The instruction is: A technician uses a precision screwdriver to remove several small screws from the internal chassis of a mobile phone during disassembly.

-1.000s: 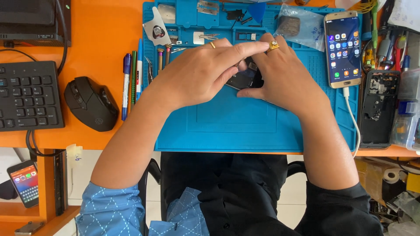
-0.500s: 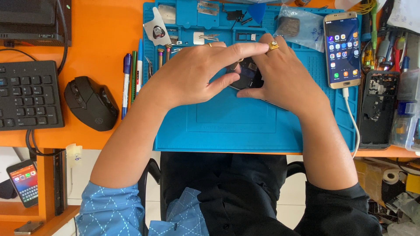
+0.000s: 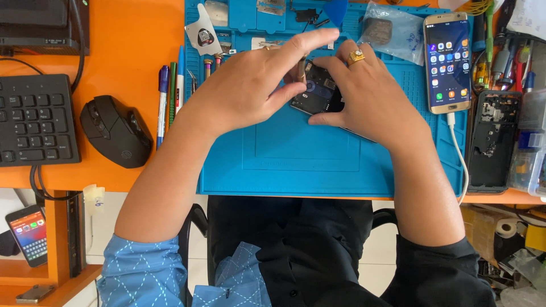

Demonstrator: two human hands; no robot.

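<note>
A phone repair workbench: blue repair mat [image 3: 307, 165], hand tools [image 3: 500, 51], dismantled phone frame [image 3: 493, 142]

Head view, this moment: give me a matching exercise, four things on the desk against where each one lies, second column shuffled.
Things:
1. opened phone
2. lit smartphone
3. black mouse
4. pens

Places:
A. on the orange desk, between the keyboard and the pens
B. between both hands, over the blue mat
C. along the mat's left edge
D. at the mat's right edge, with a white cable plugged in

Pairs: 1-B, 2-D, 3-A, 4-C
</note>
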